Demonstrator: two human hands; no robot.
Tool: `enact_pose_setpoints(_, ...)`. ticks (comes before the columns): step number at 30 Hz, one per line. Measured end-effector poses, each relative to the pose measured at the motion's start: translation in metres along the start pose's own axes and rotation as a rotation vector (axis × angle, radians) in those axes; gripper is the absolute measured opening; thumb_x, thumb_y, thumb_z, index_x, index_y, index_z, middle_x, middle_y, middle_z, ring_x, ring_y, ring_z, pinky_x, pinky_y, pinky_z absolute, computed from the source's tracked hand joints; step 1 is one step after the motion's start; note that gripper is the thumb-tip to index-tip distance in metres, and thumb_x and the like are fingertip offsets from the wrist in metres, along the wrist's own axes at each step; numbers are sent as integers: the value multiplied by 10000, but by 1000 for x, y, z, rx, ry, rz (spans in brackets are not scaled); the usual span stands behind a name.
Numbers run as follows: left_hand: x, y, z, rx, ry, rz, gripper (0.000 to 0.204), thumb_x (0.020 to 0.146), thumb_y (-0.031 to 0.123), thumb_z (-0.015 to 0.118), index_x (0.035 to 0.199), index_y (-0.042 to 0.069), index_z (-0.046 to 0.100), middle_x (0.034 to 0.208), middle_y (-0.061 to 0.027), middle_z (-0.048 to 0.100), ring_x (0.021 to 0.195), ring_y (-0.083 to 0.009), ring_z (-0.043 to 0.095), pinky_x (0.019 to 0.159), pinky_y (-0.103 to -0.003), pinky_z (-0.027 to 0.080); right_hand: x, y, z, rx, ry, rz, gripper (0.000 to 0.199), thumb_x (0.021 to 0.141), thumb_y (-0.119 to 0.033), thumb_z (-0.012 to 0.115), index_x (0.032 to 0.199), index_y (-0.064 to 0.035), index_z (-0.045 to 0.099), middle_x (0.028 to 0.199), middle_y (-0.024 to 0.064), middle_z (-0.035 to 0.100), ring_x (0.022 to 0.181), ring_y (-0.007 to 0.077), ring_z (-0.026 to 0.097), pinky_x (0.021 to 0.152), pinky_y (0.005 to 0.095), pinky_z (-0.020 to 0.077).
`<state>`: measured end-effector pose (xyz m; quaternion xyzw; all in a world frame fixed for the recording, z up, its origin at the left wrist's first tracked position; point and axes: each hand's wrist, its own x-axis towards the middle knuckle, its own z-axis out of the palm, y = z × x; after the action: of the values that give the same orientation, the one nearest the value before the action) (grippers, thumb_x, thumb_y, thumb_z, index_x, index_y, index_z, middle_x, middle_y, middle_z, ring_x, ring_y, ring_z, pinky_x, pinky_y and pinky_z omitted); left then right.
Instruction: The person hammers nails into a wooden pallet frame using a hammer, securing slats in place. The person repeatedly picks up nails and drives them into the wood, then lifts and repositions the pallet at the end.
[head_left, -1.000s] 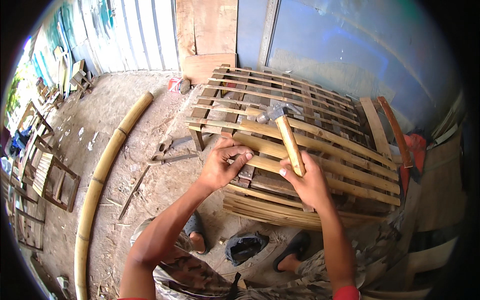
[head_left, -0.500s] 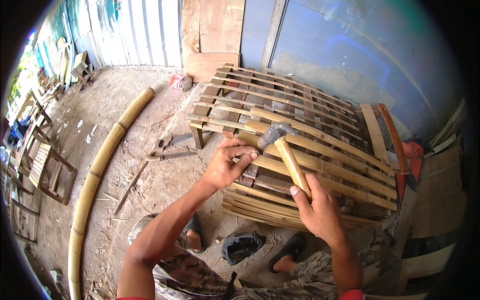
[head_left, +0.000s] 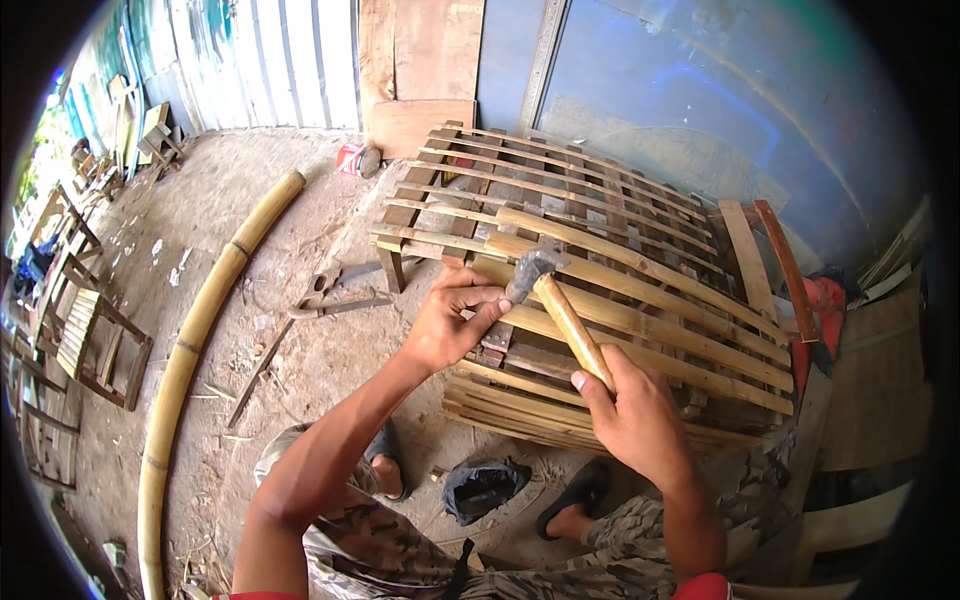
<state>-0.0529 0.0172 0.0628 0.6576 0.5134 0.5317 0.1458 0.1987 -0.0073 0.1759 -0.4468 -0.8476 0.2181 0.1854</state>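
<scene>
Forearms [head_left: 340,428] reach forward, left hand [head_left: 448,322] half curled, right hand [head_left: 640,412] clenched.

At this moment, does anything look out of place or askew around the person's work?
Yes, two things, slightly. A red can on the floor seems to lie on its side, as if tipped over. The wide bamboo slats look uneven: their left ends stop short of those of the farther slats.
</scene>
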Motion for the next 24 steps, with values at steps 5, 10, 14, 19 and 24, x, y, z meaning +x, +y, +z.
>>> enact_pose_setpoints(5,2,1,1,5,3,18,153,875,148,770,981,38,776,953,-96,694,934,-262,590,858,-376,479,0,0,5,67,135,-21,249,992,-219,629,994,17,550,694,226,562,615,405,557,585,451,431)
enact_pose_setpoints(10,1,1,1,4,21,33,162,873,162,775,986,46,780,956,-91,697,951,-254,590,863,-369,481,2,-3,2,43,100,-35,230,981,-213,625,955,0,545,676,229,590,623,430,596,566,494,444)
enact_pose_setpoints(14,2,4,0,21,-17,-15,163,875,172,775,988,54,783,959,-90,695,952,-251,588,874,-362,482,2,1,7,32,105,-42,219,975,-208,626,927,-10,545,663,228,604,619,436,617,555,510,451)
enact_pose_setpoints(19,1,1,1,22,6,-8,169,873,179,778,993,61,785,972,-84,694,957,-252,586,890,-361,476,1,1,0,68,75,-9,254,988,-233,630,1015,14,575,705,222,569,628,408,559,606,453,444)
enact_pose_setpoints(24,0,-2,0,28,-17,-38,191,881,190,779,1030,70,781,983,-57,686,970,-222,564,895,-348,457,3,1,-2,0,3,31,257,987,-237,631,1049,9,591,708,225,571,640,425,560,607,456,448)
